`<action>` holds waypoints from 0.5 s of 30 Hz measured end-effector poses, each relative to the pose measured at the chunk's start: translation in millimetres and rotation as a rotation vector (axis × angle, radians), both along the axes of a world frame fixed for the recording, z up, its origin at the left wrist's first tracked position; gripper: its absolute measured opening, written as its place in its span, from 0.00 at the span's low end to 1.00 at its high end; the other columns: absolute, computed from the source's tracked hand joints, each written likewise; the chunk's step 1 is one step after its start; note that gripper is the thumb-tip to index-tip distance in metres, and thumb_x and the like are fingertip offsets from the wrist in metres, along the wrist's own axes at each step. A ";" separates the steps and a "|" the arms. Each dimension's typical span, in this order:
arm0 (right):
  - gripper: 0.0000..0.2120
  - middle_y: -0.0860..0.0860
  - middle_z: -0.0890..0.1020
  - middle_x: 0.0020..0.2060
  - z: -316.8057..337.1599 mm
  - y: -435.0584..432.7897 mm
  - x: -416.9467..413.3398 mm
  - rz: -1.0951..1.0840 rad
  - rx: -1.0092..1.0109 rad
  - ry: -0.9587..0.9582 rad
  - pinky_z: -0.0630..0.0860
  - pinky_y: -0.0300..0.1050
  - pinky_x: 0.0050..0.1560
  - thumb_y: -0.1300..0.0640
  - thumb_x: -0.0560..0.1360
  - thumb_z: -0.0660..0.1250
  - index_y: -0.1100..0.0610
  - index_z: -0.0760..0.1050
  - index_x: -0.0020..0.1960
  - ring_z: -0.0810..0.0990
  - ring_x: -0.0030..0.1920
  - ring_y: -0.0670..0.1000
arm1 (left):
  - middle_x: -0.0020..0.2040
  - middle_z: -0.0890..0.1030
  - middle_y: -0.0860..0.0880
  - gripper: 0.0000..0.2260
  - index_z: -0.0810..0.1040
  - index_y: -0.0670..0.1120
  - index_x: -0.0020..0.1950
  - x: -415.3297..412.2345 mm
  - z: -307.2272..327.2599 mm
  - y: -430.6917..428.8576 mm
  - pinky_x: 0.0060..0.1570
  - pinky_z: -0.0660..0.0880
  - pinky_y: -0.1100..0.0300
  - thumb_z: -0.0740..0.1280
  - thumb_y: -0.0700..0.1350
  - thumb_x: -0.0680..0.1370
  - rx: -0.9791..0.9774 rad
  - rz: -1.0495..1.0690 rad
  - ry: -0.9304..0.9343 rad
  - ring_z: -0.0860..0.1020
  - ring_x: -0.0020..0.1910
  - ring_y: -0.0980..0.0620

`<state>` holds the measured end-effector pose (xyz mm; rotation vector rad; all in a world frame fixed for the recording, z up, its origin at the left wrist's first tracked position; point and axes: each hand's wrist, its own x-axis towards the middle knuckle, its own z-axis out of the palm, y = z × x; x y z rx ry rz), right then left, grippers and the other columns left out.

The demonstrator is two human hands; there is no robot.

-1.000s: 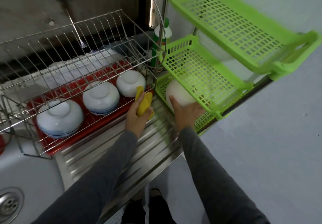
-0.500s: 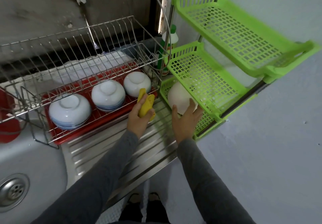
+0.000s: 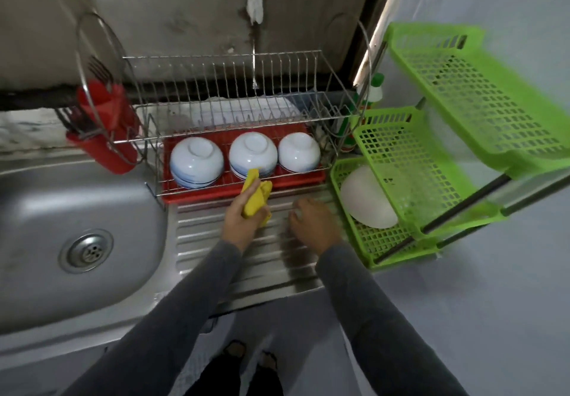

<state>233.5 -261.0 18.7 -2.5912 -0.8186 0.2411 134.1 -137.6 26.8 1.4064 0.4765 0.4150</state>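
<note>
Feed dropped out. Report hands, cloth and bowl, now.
Left hand grips yellow cloth. Right hand empty, over drainboard. White bowl sits in green rack's bottom tier. Middle tier overhangs it.

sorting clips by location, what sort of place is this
Probably a home kitchen's dishwashing corner: a steel sink with a ribbed drainboard, a wire dish rack holding upturned bowls, and a yellow cloth in the left hand.

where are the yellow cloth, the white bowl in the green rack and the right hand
yellow cloth point(image 3: 255, 196): head view, on its folded middle
white bowl point(image 3: 362, 200): head view, on its bare rounded side
right hand point(image 3: 314, 223): head view, on the back of the hand
</note>
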 end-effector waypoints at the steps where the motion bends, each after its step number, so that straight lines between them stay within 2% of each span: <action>1: 0.10 0.63 0.81 0.52 0.7 7.9 -2.7 0.050 -0.023 0.016 0.73 0.53 0.52 0.57 0.78 0.63 0.63 0.78 0.51 0.79 0.53 0.64 | 0.76 0.65 0.47 0.29 0.64 0.47 0.75 -7.6 1.4 4.5 0.47 0.74 0.74 0.63 0.27 0.78 0.015 0.035 0.011 0.75 0.60 0.65; 3: 0.11 0.63 0.82 0.50 4.0 25.8 -10.6 0.126 -0.051 0.054 0.75 0.52 0.51 0.55 0.78 0.62 0.63 0.79 0.51 0.80 0.52 0.64 | 0.72 0.68 0.52 0.28 0.66 0.46 0.75 -24.2 2.6 15.1 0.47 0.73 0.76 0.65 0.29 0.78 0.038 0.120 0.024 0.75 0.62 0.58; 7: 0.14 0.62 0.82 0.53 12.6 66.6 -37.9 0.296 -0.188 0.106 0.76 0.50 0.52 0.52 0.80 0.59 0.60 0.79 0.54 0.81 0.55 0.63 | 0.70 0.72 0.51 0.28 0.67 0.48 0.74 -64.8 0.1 39.5 0.45 0.75 0.72 0.64 0.28 0.78 -0.006 0.258 0.009 0.77 0.60 0.56; 10: 0.14 0.62 0.82 0.54 17.7 99.3 -65.2 0.390 -0.196 0.101 0.76 0.49 0.52 0.52 0.80 0.59 0.59 0.79 0.54 0.81 0.56 0.62 | 0.65 0.74 0.51 0.27 0.67 0.46 0.75 -100.2 0.4 58.8 0.44 0.74 0.73 0.65 0.28 0.78 0.017 0.365 0.038 0.77 0.57 0.55; 13: 0.13 0.62 0.82 0.54 21.9 132.0 -100.6 0.480 -0.195 0.104 0.75 0.49 0.51 0.54 0.80 0.60 0.60 0.77 0.56 0.81 0.55 0.63 | 0.69 0.74 0.47 0.28 0.68 0.49 0.73 -142.2 -3.4 82.6 0.50 0.75 0.71 0.67 0.30 0.77 0.094 0.472 0.050 0.77 0.61 0.50; 15: 0.12 0.62 0.81 0.53 23.9 155.2 -128.1 0.549 -0.190 0.107 0.75 0.50 0.50 0.55 0.80 0.60 0.61 0.77 0.54 0.81 0.54 0.63 | 0.70 0.73 0.45 0.28 0.68 0.50 0.73 -174.5 -5.2 99.9 0.51 0.75 0.70 0.68 0.29 0.77 0.122 0.540 0.061 0.78 0.61 0.54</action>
